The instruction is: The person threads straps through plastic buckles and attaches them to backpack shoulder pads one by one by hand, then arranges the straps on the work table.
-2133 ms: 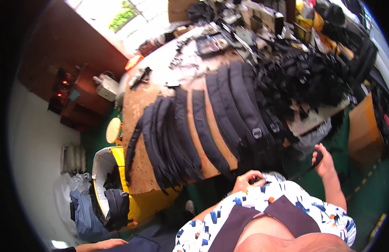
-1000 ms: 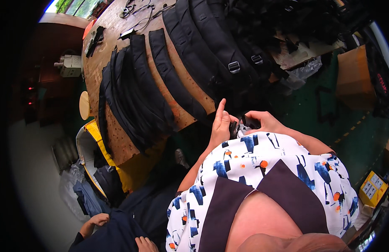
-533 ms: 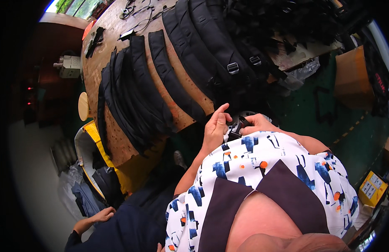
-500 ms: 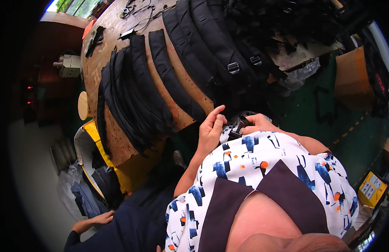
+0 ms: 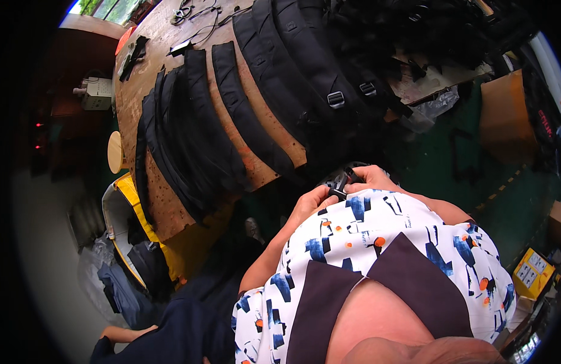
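Close to my patterned shirt, both hands work on a small black strap piece [image 5: 338, 193], perhaps with a buckle; its exact form is too small to make out. My right hand [image 5: 372, 178] pinches it from the right, fingers closed, with a dark end sticking up by the fingertips. From the left, my left hand [image 5: 312, 201] has its fingers curled against the other end. Just beyond lie the black padded shoulder straps [image 5: 247, 112] on the wooden table, side by side, some with metal buckles [image 5: 335, 99].
The wooden table's edge [image 5: 265, 176] is just ahead of me. A pile of black material [image 5: 426, 27] lies at the far right, near a cardboard box [image 5: 504, 115]. At left stands a yellow-edged bag [image 5: 135, 203] with cloth in it. Another person's arm [image 5: 126, 335] shows at lower left.
My left hand has come down and right, its raised fingers curling onto the black strap piece. My right hand keeps its pinch. The other person's hand at lower left has shifted.
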The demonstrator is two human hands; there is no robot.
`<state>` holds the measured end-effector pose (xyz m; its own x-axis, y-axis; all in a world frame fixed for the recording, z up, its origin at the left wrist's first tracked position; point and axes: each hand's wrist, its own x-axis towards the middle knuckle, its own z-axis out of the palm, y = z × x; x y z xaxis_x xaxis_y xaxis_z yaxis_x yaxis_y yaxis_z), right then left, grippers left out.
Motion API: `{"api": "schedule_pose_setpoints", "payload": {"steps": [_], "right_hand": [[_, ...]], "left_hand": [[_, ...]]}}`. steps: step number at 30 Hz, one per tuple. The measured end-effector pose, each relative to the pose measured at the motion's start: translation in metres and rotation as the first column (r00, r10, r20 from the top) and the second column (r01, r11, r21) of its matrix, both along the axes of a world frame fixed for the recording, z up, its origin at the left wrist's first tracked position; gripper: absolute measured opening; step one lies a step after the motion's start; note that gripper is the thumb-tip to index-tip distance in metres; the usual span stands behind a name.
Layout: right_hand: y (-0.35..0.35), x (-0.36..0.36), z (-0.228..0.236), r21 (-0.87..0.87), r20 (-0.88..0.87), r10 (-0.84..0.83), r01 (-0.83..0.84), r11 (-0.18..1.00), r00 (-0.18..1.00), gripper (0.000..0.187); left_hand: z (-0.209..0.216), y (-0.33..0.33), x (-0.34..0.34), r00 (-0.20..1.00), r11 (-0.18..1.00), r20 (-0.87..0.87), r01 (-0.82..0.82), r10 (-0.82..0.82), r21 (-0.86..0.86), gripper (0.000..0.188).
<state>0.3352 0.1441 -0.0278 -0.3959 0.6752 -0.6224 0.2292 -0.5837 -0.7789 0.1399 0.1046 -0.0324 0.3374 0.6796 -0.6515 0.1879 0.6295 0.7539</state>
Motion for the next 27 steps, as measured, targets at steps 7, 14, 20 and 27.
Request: {"api": "schedule_pose_setpoints", "payload": {"steps": [7, 14, 20, 27], "right_hand": [[0.009, 0.018, -0.017, 0.043, -0.140, -0.066, 0.073, 0.996, 0.988, 0.054], [0.007, 0.003, -0.017, 0.243, 0.116, 0.033, -0.060, 0.968, 0.993, 0.026], [0.004, 0.003, -0.015, 0.361, 0.240, 0.081, -0.166, 0.918, 0.967, 0.027], [0.000, 0.005, -0.026, 0.501, 0.396, 0.064, -0.275, 0.820, 0.916, 0.026]], "left_hand": [[-0.021, 0.011, -0.020, 0.868, 0.977, 0.449, -0.171, 0.210, -0.125, 0.036], [-0.019, 0.009, -0.005, 0.787, 0.936, 0.507, -0.309, 0.352, -0.171, 0.028], [-0.016, 0.009, -0.002, 0.802, 0.925, 0.461, -0.325, 0.380, -0.197, 0.028], [-0.024, 0.009, -0.009, 0.793, 0.913, 0.454, -0.339, 0.407, -0.226, 0.027]]}}
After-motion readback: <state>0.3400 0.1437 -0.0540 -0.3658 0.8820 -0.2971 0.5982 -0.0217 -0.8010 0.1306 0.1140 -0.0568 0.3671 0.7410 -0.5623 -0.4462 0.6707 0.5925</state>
